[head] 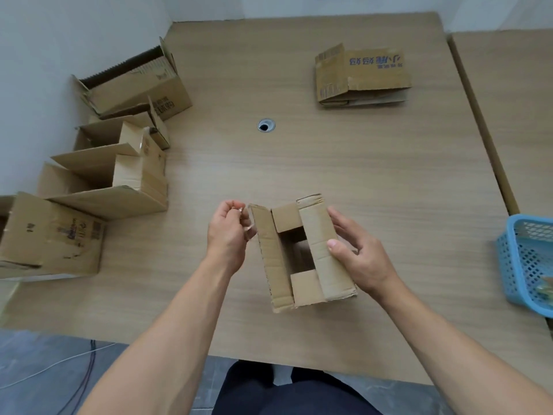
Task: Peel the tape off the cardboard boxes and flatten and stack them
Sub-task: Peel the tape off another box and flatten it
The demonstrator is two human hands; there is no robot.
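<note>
The right hand (363,260) is clasping the box's (317,227) right side, while the left hand's (228,238) fingers (229,205) are pinching tape (242,209) beside its left flap.

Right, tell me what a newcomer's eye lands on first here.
The small cardboard box at the near centre of the table, flaps parted, held by the right grip while the left grip pinches a tape scrap beside it. Then the row of open boxes along the left edge and the flattened stack far right.

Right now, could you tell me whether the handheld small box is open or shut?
Open: the small box has its flaps parted, showing a hollow inside.
</note>
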